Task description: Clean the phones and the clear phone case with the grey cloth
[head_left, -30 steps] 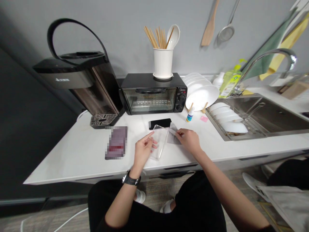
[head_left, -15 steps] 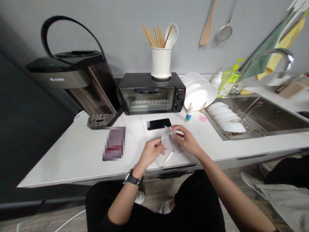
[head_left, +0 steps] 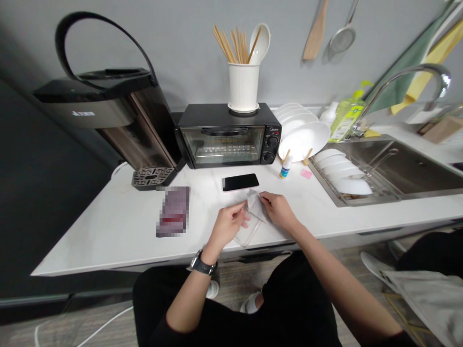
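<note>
Crumpled white wipe, small and thin, sits pinched between the closed fingertips of the left hand and right hand, just above a clear phone case at the white counter's front edge, with a black smartphone lying just behind.

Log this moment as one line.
left hand: pinches cloth | right hand: pinches cloth | case: on counter, below hands | phone: flat behind, untouched
</note>
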{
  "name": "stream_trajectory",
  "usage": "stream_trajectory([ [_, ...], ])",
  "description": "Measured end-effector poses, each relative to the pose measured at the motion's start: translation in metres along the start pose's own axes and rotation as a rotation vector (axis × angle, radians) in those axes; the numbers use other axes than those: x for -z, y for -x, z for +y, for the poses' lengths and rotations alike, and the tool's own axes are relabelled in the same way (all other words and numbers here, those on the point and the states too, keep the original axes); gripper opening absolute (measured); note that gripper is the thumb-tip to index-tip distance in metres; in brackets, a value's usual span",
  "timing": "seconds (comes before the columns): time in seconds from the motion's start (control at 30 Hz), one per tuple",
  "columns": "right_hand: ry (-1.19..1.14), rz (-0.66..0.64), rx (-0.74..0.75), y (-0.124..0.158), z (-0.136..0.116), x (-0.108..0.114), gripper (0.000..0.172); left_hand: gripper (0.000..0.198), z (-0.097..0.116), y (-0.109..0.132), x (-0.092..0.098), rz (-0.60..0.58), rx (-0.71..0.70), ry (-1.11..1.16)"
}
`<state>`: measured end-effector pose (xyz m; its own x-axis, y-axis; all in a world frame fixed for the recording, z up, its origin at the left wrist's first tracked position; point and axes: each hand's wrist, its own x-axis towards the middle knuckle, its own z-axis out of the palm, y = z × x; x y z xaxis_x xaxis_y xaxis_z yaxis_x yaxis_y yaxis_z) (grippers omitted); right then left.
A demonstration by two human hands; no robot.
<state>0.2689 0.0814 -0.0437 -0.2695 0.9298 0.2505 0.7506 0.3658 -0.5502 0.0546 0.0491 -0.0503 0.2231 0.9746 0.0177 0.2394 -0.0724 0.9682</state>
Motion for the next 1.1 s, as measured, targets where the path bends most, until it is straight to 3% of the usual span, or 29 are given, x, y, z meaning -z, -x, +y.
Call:
stream_trajectory([
  [0.13, 0.023, 0.053, -0.047, -0.001, 0.005, -0.003, 0.037, 0.036, -0.003, 0.0, 0.0, -0.021, 0.007, -0.015],
  [0.3, -0.072, 0.045, 0.004, -0.001, 0.007, -0.006, 0.033, 0.042, -0.003, -0.002, -0.001, 0.026, 0.037, 0.015],
  [0.43, -0.079, 0.109, -0.02, -0.001, 0.01, -0.007, 0.04, 0.036, -0.004, -0.002, 0.0, -0.045, 0.015, -0.038],
  [0.6, -0.133, 0.088, 0.023, -0.001, 0.014, -0.01, 0.037, 0.05, -0.011, -0.003, 0.0, 0.03, 0.004, -0.017],
  [0.77, -0.113, 0.139, -0.02, 0.002, 0.013, -0.01, 0.045, 0.047, -0.012, -0.002, 0.0, -0.034, -0.011, -0.023],
  [0.93, -0.15, 0.096, 0.034, 0.003, 0.011, -0.01, 0.031, 0.054, -0.008, 0.0, 0.002, 0.026, -0.004, -0.008],
  [1.1, -0.1, 0.135, -0.016, 0.004, 0.011, -0.008, 0.041, 0.042, -0.003, 0.002, 0.004, -0.119, -0.051, -0.046],
])
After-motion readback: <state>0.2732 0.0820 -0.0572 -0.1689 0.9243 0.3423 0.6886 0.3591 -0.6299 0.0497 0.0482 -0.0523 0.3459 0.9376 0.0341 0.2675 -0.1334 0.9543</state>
